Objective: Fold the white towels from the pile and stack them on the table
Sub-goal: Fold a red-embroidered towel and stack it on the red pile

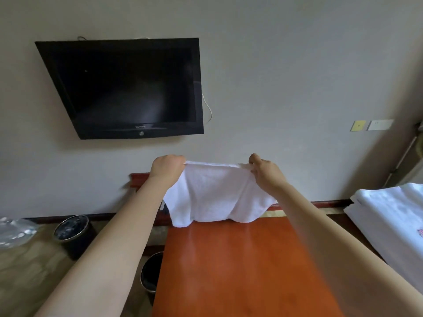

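Where the towel [215,195] hangs: held in the air over the far end of the table [240,271].
Towel: white terry, soft, rumpled; top edge pulled taut.
Long axis: left to right between the hands; cloth drapes down.
Left hand [168,169]: fingers curled round the upper left corner.
Right hand [266,172]: upper right corner pinched by thumb and fingers.
Table: glossy orange-brown wood; near end cut off.
Contact: whether towel touches table cannot be told.

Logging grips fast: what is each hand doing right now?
Left hand: grips the white towel by its top edge.
Right hand: pinches the same towel's top edge.
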Tool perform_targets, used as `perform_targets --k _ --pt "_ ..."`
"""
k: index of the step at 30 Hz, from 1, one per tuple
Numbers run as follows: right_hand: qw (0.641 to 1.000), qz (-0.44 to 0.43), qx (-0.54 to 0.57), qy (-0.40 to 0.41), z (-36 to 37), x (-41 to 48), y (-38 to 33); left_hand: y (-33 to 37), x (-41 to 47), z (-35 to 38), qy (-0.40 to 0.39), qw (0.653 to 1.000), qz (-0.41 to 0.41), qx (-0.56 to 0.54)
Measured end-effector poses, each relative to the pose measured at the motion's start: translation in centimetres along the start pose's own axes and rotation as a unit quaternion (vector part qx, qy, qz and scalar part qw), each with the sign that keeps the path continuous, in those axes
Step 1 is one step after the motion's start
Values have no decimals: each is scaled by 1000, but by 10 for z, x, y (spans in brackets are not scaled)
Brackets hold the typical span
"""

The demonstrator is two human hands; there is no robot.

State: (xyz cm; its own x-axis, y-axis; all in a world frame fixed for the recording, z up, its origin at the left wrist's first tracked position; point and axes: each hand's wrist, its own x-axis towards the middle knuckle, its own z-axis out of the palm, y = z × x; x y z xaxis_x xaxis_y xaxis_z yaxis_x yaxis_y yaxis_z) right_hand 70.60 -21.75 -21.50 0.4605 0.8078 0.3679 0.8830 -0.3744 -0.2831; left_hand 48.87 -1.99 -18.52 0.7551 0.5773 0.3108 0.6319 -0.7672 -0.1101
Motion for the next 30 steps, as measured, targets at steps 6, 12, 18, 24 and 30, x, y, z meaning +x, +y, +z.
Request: perform_targets --k 6,12,18,24,30 --pt "999 13 20 -40 13 -39 5 6 -29 13 -25 996 -8 -81" --pt "971 100 193 -102 37 -82 10 27 -67 52 -249 939 -122 -201" --pt "913 149 108 -364 74 -125 14 38 -127 105 -378 855 -153 -319" --pt "869 143 47 -472 120 -184 14 65 -193 155 -477 843 -51 -242" --pt "844 160 33 -511 153 -244 19 76 -249 190 -518 827 -55 -210"
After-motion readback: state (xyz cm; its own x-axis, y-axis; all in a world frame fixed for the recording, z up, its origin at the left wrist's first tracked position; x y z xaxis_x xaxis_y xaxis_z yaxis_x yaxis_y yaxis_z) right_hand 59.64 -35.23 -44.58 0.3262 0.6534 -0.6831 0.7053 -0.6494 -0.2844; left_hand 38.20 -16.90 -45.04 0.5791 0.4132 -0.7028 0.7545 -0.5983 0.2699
